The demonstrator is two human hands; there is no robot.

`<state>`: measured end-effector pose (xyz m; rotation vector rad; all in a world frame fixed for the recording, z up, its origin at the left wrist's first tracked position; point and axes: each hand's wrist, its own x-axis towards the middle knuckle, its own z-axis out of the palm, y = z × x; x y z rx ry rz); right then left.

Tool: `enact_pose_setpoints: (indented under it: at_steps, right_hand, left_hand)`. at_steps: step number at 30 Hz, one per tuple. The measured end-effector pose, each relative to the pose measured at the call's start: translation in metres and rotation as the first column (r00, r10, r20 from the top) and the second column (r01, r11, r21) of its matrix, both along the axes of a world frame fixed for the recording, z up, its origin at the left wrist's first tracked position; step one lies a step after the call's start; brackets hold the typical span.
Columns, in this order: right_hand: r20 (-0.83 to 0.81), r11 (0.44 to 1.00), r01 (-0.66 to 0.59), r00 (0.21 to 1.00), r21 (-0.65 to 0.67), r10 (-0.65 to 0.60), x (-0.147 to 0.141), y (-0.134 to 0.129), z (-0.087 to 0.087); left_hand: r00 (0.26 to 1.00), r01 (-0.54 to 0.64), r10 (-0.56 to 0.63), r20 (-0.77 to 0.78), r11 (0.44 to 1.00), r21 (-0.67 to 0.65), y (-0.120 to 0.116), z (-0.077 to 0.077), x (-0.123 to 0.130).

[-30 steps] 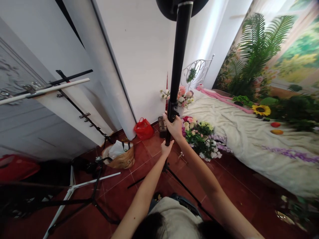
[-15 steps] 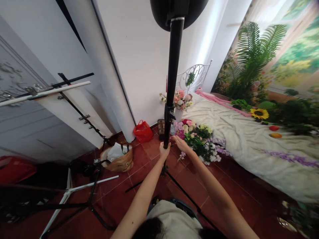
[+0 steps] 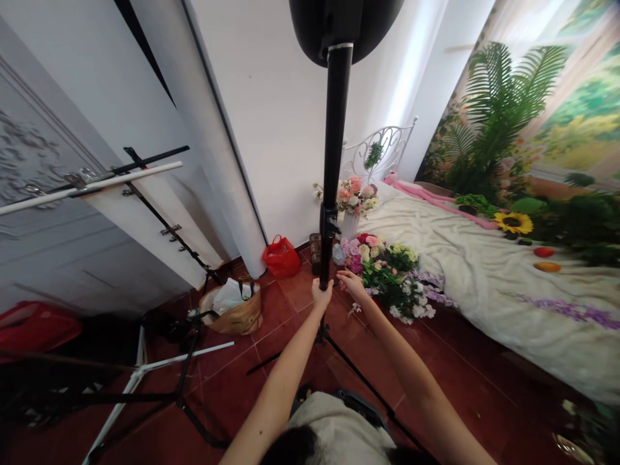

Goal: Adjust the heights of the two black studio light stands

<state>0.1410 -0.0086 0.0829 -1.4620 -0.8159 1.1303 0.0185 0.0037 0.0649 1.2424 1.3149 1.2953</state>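
Observation:
A black light stand [image 3: 334,142] rises upright in front of me, with a dark round lamp head [image 3: 346,26] at its top and thin legs spread over the floor. My left hand [image 3: 321,294] is wrapped round the lower part of the pole. Just right of the pole is my right hand [image 3: 351,284], its fingers curled together beside a small dark part of the stand; whatever lies between them is too small to tell. Above both hands, a collar with a knob [image 3: 329,221] sits on the pole.
A bed with a cream blanket [image 3: 436,239] stands right, flower bunches [image 3: 387,271] beside it. A red bag [image 3: 281,257] and a woven bag [image 3: 242,313] sit on the tiled floor. Left are a backdrop stand [image 3: 159,213] and white and black stand legs [image 3: 140,369].
My right hand has moved slightly down, and its fingers are drawn closer together. My left hand keeps its hold on the pole. The view has shifted a little left.

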Motion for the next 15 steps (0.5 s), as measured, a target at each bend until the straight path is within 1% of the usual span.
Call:
enact_pose_setpoints:
  at_steps: [2,3,5,6,7,11,13,15]
  right_hand:
    - [-0.046,0.998,-0.009,0.999,0.068,0.012,0.002,-0.005,0.001]
    - [-0.037,0.995,-0.049,0.998,0.082,0.052,0.002,-0.008,0.001]
    - [0.003,0.982,-0.170,0.985,0.082,0.171,0.002,-0.014,-0.004]
    - [0.022,0.974,-0.214,0.977,0.077,0.213,0.000,-0.016,-0.007]
    - [0.040,0.970,-0.232,0.972,0.075,0.230,-0.001,-0.018,-0.010]
    - [0.153,0.973,-0.192,0.973,0.129,0.172,-0.009,-0.019,-0.020]
    - [0.225,0.970,-0.188,0.963,0.154,0.151,-0.013,-0.017,-0.019]
    - [0.294,0.973,-0.177,0.947,0.145,0.129,-0.016,-0.015,-0.012]
  left_hand:
    - [1.000,-0.008,0.008,0.004,1.000,-0.007,0.000,-0.002,0.001]
    - [1.000,-0.007,0.008,0.005,1.000,-0.006,0.000,-0.003,0.002]
    - [1.000,-0.001,0.001,0.003,1.000,-0.003,0.001,-0.005,0.002]
    - [1.000,0.000,0.000,-0.003,1.000,-0.001,0.001,-0.006,0.002]
    - [1.000,-0.002,0.002,-0.010,1.000,0.002,0.001,-0.007,0.002]
    - [1.000,-0.012,0.012,-0.011,1.000,0.006,0.003,-0.010,0.002]
    - [1.000,-0.010,0.010,-0.004,1.000,0.001,0.004,-0.011,0.002]
    - [1.000,0.002,-0.002,-0.003,1.000,-0.004,0.005,-0.012,0.003]
